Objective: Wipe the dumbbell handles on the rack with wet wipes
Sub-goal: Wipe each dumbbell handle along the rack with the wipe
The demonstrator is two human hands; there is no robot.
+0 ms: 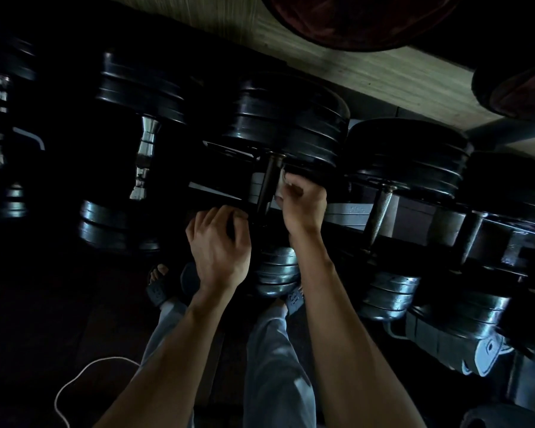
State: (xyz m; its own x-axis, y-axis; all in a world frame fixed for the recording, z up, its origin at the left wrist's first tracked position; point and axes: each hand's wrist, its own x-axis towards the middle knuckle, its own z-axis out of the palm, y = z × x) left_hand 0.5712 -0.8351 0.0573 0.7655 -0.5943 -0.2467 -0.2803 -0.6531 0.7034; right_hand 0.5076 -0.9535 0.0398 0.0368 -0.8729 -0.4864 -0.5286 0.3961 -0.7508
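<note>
Both forearms near, right hand (303, 205) grip pinching wet wipe (281, 180) beside dumbbell handle (267, 189), left hand (218, 242) curled.

My left hand (218, 242) hides the handle's (266, 189) near end; I can barely see the wipe (281, 186) behind my right hand (303, 205).

Dumbbell handle (267, 183): dark metal bar, lying on the rack (346, 216) between black plate stacks, centre. White wet wipe (281, 184) pressed against its right side.
</note>
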